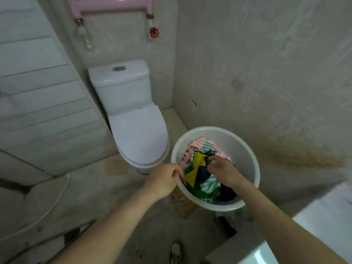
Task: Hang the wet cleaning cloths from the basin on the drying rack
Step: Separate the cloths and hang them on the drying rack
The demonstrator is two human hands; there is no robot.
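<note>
Many crumpled cloths point(202, 174) — pink, yellow, green, navy — heaped in white basin point(240, 147).

Bare left hand point(164, 180) and right hand point(223, 171) on unsleeved forearms point(106, 225); one pale, blurred shoe point(175, 252) below.

Colours recorded: round white plastic basin point(247, 155); in it a pink-and-white striped cloth point(194, 144), a teal-and-white wavy-striped cloth point(210, 184), a plain yellow cloth point(190, 176), a plain green cloth point(192, 189) and a dark navy cloth point(202, 173). White ceramic toilet point(133, 111), pink tubular rail point(114, 4), red valve wheel point(154, 32). Beige wall tiles point(266, 73) are faintly veined, with one brown smear point(304, 155).
</note>
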